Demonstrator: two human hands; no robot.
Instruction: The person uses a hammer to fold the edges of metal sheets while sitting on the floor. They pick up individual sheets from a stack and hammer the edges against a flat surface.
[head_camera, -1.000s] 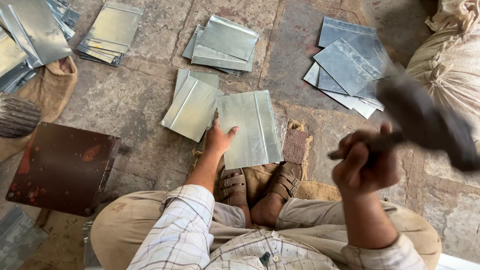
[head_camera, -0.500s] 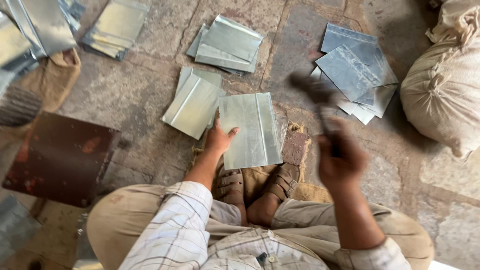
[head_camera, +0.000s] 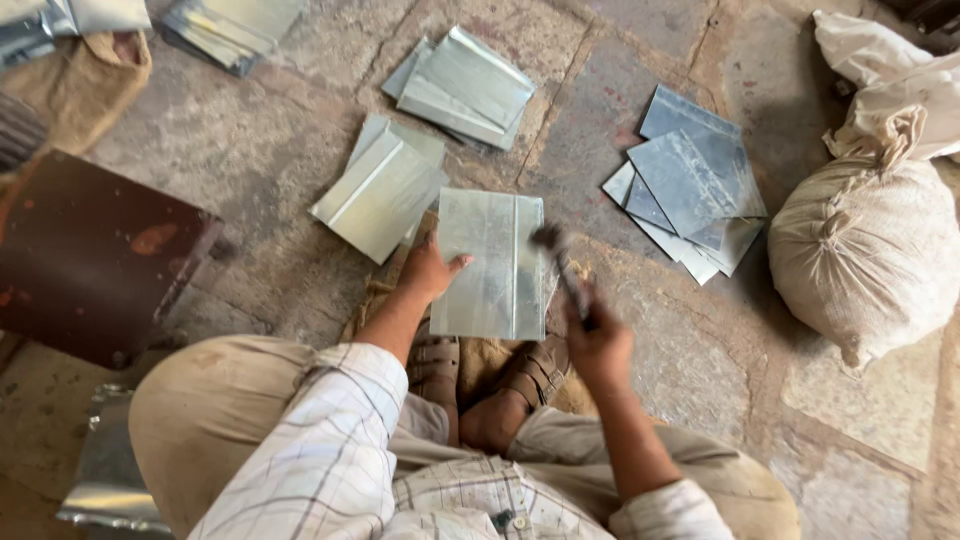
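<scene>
Right hand (head_camera: 600, 345) is closed tight around the handle of a hammer (head_camera: 562, 272), whose blurred dark head sits over the right edge of a metal sheet (head_camera: 492, 265). Left hand (head_camera: 430, 270) lies flat and open on the sheet's left edge, fingers spread, pinning it down rather than gripping it.

That sheet lies on the stone floor (head_camera: 250, 150) just ahead of the person's sandalled feet (head_camera: 490, 375), partly over a scrap of burlap (head_camera: 375, 300). It looks thin, light and stiff, with a raised fold running along its length; the shiny face is likely slippery and the cut edges sharp, so I judge it best held by pressing on the flat or taking it along the folded seam, not by a raw edge.

At eleven o'clock from the sheet rests a stack of folded sheets (head_camera: 380, 190); at twelve o'clock another stack (head_camera: 465, 88); at two o'clock a fan of flat grey blanks (head_camera: 690, 180). At three o'clock sits a tied pale sack (head_camera: 865, 260), plump and unmarked. At nine o'clock lies a rusty brown plate (head_camera: 90, 255). No labels or signs show anywhere.
</scene>
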